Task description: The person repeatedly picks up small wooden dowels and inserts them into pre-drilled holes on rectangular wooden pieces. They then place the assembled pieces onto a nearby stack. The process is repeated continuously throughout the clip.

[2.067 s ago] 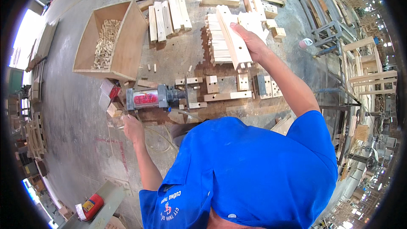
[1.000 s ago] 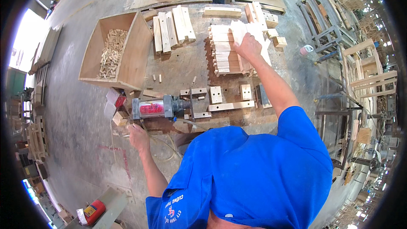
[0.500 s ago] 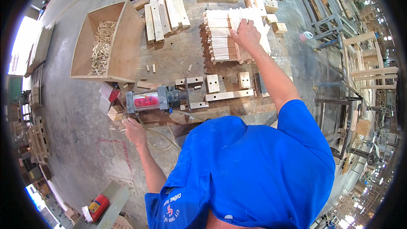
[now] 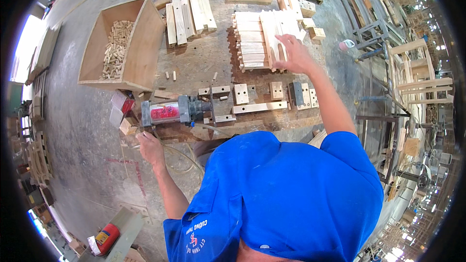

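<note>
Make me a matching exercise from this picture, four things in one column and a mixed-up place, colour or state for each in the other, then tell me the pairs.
Things
1. heap of short dowels
2. right hand
3. left hand
4. clear-bodied cylinder

Descriptions
A. red at its middle
B. nearest the small wooden block by the bench's near left corner
C. inside the wooden box
D. open, at the stack of pale wooden pieces

Pairs: 1-C, 2-D, 3-B, 4-A

Free tabletop (image 4: 199,60) between box (image 4: 145,43) (deep) and slat stack (image 4: 252,48), cylinder (image 4: 165,111) nearside
</note>
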Tool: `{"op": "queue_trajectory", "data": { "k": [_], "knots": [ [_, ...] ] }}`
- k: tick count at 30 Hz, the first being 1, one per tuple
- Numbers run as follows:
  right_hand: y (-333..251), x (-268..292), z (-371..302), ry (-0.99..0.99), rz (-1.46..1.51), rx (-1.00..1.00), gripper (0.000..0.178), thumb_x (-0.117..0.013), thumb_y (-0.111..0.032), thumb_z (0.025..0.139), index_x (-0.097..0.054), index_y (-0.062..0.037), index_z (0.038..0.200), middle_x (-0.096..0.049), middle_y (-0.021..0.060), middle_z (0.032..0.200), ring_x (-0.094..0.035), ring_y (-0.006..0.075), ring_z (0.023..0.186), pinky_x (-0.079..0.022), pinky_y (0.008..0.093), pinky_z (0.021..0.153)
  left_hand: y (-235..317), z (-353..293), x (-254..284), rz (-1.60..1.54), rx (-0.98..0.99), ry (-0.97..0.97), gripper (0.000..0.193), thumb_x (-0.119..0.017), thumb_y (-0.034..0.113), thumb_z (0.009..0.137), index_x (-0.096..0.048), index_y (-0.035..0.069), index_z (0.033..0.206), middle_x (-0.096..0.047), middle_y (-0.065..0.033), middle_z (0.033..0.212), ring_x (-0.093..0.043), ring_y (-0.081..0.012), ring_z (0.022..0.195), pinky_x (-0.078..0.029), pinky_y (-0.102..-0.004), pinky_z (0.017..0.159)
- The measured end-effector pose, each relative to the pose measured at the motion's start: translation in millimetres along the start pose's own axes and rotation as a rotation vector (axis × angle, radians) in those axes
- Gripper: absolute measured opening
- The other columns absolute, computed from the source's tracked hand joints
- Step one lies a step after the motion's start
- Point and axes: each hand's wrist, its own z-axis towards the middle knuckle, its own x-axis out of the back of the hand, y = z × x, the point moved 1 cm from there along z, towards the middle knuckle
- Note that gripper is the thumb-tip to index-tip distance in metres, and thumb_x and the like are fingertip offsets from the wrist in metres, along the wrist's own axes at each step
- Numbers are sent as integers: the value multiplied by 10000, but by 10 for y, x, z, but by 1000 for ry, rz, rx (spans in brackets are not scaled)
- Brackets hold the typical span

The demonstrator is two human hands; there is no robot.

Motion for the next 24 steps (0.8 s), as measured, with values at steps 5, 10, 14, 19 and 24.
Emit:
{"op": "queue_trajectory", "data": {
  "k": [5, 10, 14, 19, 24],
  "knots": [
    [-184, -200, -287, 7, -190, 111, 1037, -936, -506, 775, -432, -317, 1661, -334, 179, 1715, -339, 460, 1569, -354, 601, 1251, -26, -7, 8, -42, 6, 20, 334, -464, 363, 1146, -560, 44, 1127, -725, -299, 950, -693, -552, 891, -505, -649, 752],
    [-151, -295, -246, 93, -203, 155, 772, -864, -512, 855, -564, -360, 1551, -395, 164, 1680, -366, 421, 1556, -333, 590, 1221, -2, 28, -6, -32, -23, 60, 309, -486, 340, 1142, -559, 40, 1134, -731, -284, 924, -699, -545, 845, -517, -649, 729],
    [-261, -248, -252, 37, -204, 120, 785, -879, -496, 843, -574, -323, 1546, -408, 164, 1674, -377, 422, 1550, -347, 601, 1210, 43, 32, 20, -41, -1, 38, 278, -504, 311, 1135, -553, 38, 1134, -729, -279, 909, -699, -540, 840, -519, -639, 714],
    [-662, -127, 138, 73, 34, 74, 803, -898, -431, 843, -574, -197, 1539, -474, 188, 1616, -486, 412, 1471, -446, 553, 1158, 15, 21, 99, -31, 23, 55, 267, -501, 300, 1135, -551, 38, 1127, -725, -277, 897, -697, -536, 824, -514, -639, 704],
    [-1365, -433, 1474, 8, 627, -18, 664, -798, -399, 931, -605, -59, 1467, -757, 216, 1249, -735, 398, 1146, -576, 479, 992, -4, 3, 176, -44, 64, 33, 251, -509, 281, 1130, -553, 34, 1117, -715, -279, 882, -691, -536, 809, -510, -635, 695]
  ]
}}
